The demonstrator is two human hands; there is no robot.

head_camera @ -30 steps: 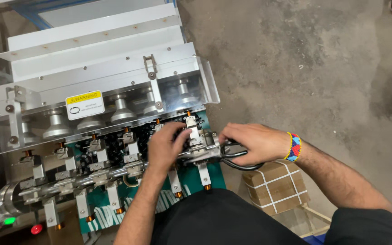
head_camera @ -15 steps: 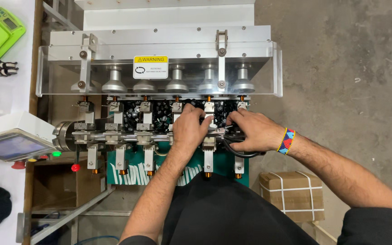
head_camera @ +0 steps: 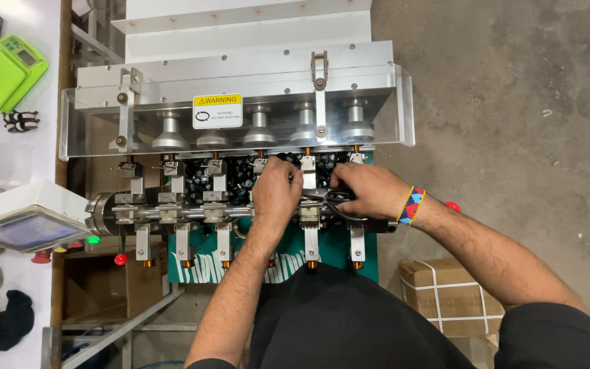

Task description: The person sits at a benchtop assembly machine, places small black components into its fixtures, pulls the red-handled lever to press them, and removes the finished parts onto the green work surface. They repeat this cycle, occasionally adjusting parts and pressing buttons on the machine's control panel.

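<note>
At the machine's horizontal shaft (head_camera: 192, 212), the left hand (head_camera: 276, 195) presses curled fingers onto a clamp block (head_camera: 308, 213), while the right hand (head_camera: 367, 191) grips black-handled pliers (head_camera: 353, 213) closed there. This looks like mid-adjustment; steady bracing seems needed.

A single head-worn camera looks almost straight down from above the person's chest, close over the metal machine (head_camera: 240, 137), whose clear guard sits toward the top edge. The white table (head_camera: 8, 157) runs along the left, the concrete floor (head_camera: 513, 102) on the right.
</note>
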